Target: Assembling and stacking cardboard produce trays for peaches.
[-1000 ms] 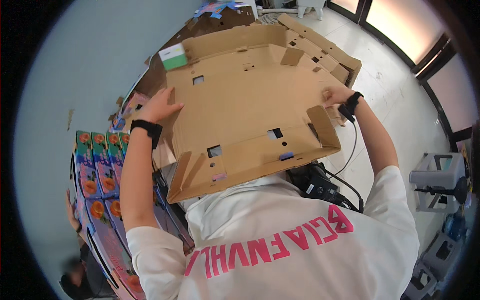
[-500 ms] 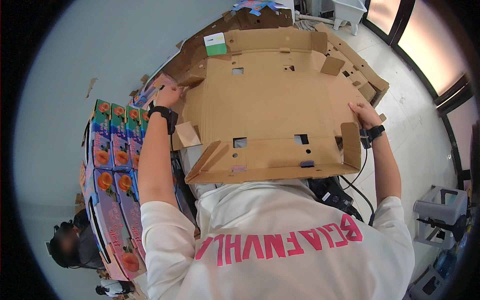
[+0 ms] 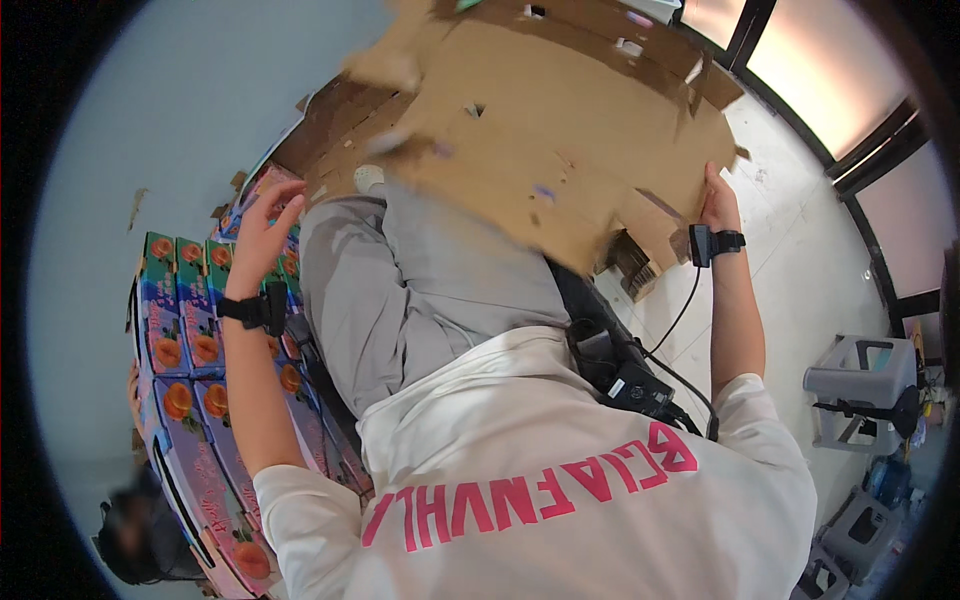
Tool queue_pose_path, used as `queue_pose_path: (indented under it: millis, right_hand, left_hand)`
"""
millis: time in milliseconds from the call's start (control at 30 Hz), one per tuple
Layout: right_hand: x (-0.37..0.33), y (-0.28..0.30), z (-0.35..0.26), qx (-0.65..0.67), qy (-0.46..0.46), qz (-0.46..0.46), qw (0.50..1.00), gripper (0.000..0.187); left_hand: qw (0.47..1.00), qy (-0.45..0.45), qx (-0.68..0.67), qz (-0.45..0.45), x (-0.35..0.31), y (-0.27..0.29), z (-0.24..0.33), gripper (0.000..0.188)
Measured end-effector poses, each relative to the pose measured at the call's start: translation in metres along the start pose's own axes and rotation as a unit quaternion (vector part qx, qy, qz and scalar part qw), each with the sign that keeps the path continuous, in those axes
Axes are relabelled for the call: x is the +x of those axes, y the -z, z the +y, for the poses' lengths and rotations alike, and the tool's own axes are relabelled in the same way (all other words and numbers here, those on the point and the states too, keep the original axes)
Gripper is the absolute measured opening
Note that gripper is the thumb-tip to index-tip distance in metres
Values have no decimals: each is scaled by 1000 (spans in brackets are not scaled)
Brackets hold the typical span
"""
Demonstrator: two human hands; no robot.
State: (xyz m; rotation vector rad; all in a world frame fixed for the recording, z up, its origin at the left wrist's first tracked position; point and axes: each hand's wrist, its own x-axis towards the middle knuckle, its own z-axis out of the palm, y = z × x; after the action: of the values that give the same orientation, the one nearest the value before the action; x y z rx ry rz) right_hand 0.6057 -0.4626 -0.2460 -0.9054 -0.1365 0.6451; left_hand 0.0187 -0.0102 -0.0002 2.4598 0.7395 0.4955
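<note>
A large brown cardboard tray (image 3: 560, 120), partly folded and with small cut-out holes, hangs tilted ahead of my legs and is blurred by motion. At its right edge my right hand (image 3: 718, 208) grips it, thumb on the near face; the other fingers are mostly hidden. My left hand (image 3: 266, 228) is off the tray, with fingers loosely bent and apart and nothing between them. Closest to that hand are several upright cartons (image 3: 205, 320) in green, blue and pink, printed with orange fruit or flowers.
More opened brown cardboard (image 3: 345, 130) lies beyond my left hand along the wall. A cable runs from the black device (image 3: 640, 390) at my right hip. Grey stools (image 3: 862, 390) stand on the white floor at right. Another person (image 3: 140, 535) is at lower left.
The tray has swung up and away from my lap, tilting, held by my right hand. My left hand has let go and moved left and nearer. My grey trousers now show.
</note>
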Motion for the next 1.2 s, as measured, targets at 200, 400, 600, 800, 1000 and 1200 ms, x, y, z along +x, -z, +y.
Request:
queue_pose_path:
  millis: [200,400,600,800,1000,1200]
  right_hand:
    - [26,38,80,-176,189,211,943,45]
    - [39,80,123,-384,87,288,873,48]
    - [27,81,130,-413,247,263,836,42]
    - [68,98,130,-369,146,210,894,41]
    - [84,91,143,-255,66,318,911,38]
    - [24,82,114,-537,1,358,764,76]
  left_hand:
    - [998,48,20,-27,-47,-37,-10,32]
    - [998,63,3,-11,-84,-66,-34,30]
    - [999,36,5,29,-92,-81,-48,25]
    - [997,2,72,31,-86,-87,-50,23]
    - [998,22,51,25,-92,-86,-52,24]
    - [995,98,-13,-16,-86,-70,-50,26]
